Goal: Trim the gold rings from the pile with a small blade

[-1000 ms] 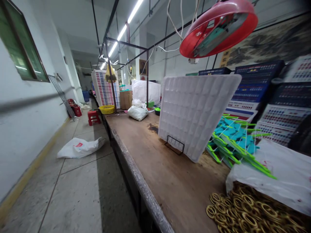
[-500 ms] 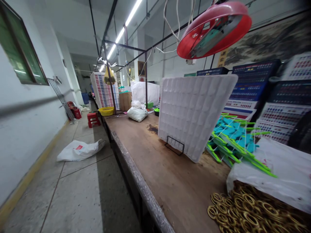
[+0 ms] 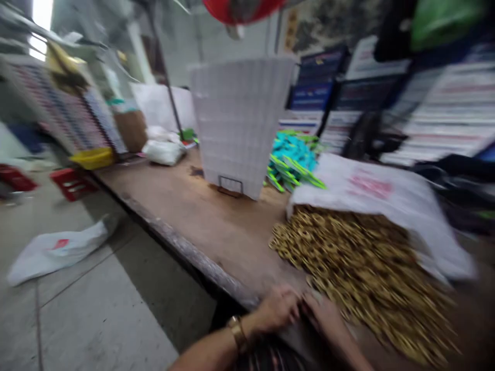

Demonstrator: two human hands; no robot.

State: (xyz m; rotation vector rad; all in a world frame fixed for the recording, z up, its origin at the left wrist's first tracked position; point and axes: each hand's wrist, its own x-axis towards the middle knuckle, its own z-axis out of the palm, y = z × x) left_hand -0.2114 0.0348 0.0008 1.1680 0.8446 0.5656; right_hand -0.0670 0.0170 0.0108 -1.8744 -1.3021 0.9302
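Note:
My left hand (image 3: 277,308), with a gold-coloured watch (image 3: 237,332) on its wrist, is at the near edge of the brown table (image 3: 185,211). Its fingers are curled. Close beside it, almost touching, my right hand (image 3: 324,315) is bent inward with its fingers closed. Blur and the hands themselves hide whatever lies between the fingers. To the right of my right hand spreads a large pile of brass-coloured rings (image 3: 348,263), spilling from the mouth of a white woven sack (image 3: 371,180) with red print.
A white moulded panel (image 3: 240,118) stands upright in a black wire stand (image 3: 231,186). Behind the sack are turquoise and green plastic pieces (image 3: 292,159) and stacked crates (image 3: 317,77). A white bag (image 3: 164,147) and yellow basin (image 3: 93,157) are farther off. Another sack (image 3: 58,252) lies on the floor.
The view has swung right and down, so the panel, lamp and floor sack shift left in the picture. Both hands have come into view, and more of the ring pile shows.

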